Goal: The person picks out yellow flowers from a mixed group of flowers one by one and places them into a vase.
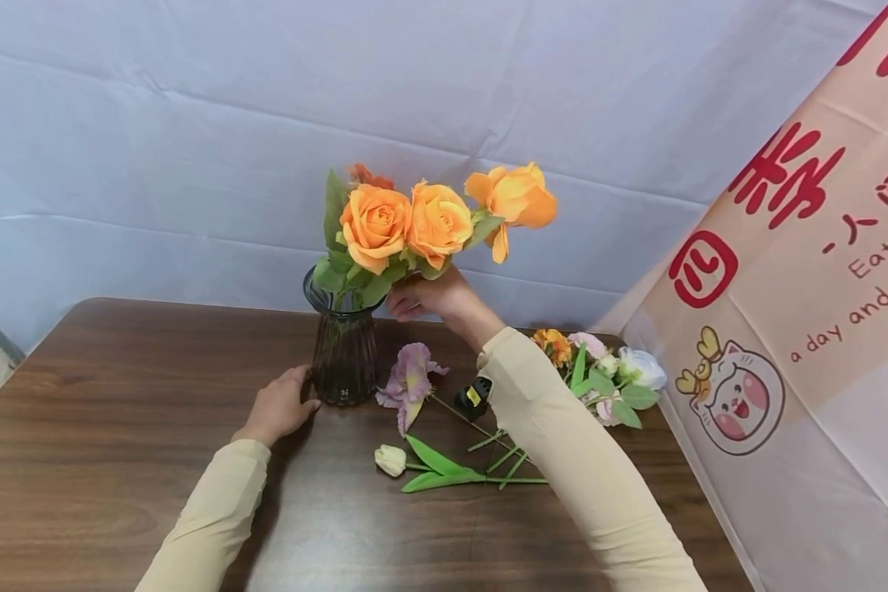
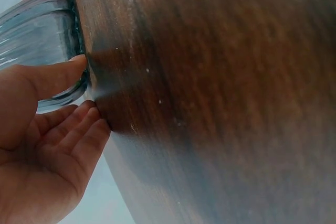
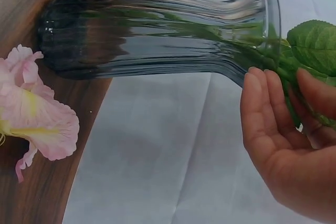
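In the head view a dark ribbed glass vase (image 1: 345, 353) stands upright at the back of the table. My left hand (image 1: 277, 407) is at its base; in the left wrist view the thumb touches the glass and the fingers lie fairly straight beside it. Two orange roses (image 1: 376, 226) and an orange ruffled flower (image 1: 521, 197) rise above the rim, with a darker red-orange bloom behind. Just right of the rim, my right hand (image 3: 294, 145) pinches a green orange-flower stem among leaves; which bloom it bears is hard to tell. Green stems show through the glass.
On the wooden table (image 1: 118, 436), a purple iris-like flower (image 1: 410, 382) and a white tulip (image 1: 390, 460) lie right of the vase. Several mixed flowers (image 1: 607, 378) lie farther right, partly behind the right sleeve. A pale cloth backdrop (image 1: 192, 148) stands close behind.
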A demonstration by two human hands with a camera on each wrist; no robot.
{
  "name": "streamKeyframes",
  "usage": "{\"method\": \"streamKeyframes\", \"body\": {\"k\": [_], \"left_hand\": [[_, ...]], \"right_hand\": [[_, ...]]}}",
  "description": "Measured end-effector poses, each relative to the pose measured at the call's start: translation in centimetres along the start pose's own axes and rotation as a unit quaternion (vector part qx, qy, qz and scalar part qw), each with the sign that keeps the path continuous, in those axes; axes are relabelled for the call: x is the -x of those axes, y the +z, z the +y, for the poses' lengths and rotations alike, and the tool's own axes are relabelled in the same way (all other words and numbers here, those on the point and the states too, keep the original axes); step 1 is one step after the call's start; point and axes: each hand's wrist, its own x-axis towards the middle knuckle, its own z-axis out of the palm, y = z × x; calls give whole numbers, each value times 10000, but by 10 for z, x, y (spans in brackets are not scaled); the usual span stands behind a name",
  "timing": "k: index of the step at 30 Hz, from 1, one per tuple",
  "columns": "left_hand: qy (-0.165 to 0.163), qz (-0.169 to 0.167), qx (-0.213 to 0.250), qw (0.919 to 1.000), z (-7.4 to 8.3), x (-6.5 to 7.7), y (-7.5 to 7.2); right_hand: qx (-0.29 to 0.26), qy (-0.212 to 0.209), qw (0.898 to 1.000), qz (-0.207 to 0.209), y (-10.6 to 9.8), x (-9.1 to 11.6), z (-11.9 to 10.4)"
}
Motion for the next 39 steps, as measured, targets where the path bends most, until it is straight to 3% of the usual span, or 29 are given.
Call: {"method": "streamKeyframes", "body": {"k": [7,21,32,39], "left_hand": [[45,56,-32,10000,0,0,0],[-19,72,34,10000,2,2,1],[6,58,24,10000,3,3,1],[-36,22,68,10000,3,3,1]], "right_hand": [[172,156,9997,-30,5,-3,4],[-223,-96,9996,-117,2,2,9],[-304,-513,9982,-65,-13,14,10],[-219,-479,9986,14,-22,21,11]]}}
